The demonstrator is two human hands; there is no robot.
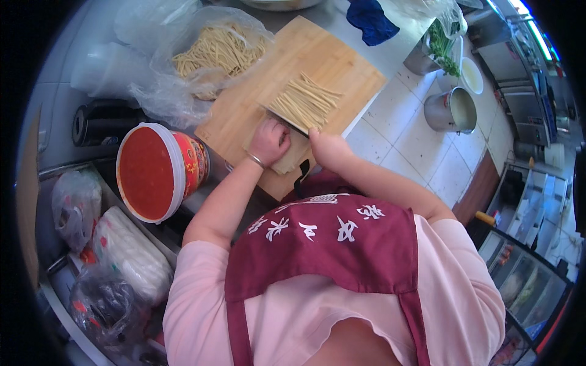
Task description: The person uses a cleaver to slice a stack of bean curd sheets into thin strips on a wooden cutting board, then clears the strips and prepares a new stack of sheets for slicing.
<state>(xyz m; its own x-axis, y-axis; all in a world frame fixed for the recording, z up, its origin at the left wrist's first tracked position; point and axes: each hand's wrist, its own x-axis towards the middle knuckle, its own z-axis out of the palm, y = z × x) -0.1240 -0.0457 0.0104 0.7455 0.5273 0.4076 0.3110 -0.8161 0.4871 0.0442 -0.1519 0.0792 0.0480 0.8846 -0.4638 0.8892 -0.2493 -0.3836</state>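
On the wooden cutting board [352, 68] lies a stack of pale sheets [293, 153], probably tofu skin or dough. My left hand [270, 141] presses on it with bent fingers, close behind the blade. My right hand [330, 148] grips a knife [288, 120], its handle hidden in the fist, the blade angled across the front of the stack. Beyond the blade, cut strips [304, 101] lie side by side in a loose pile. More strips [219, 50] fill an open clear plastic bag [183, 98] at the board's far left.
A tub of red sauce [146, 171] stands left of the board, with a black cylindrical container [107, 123] behind it. Bagged goods [132, 249] lie at lower left. A blue cloth [373, 23] rests beyond the board. Metal pots [451, 110] and leafy greens [444, 48] are at right.
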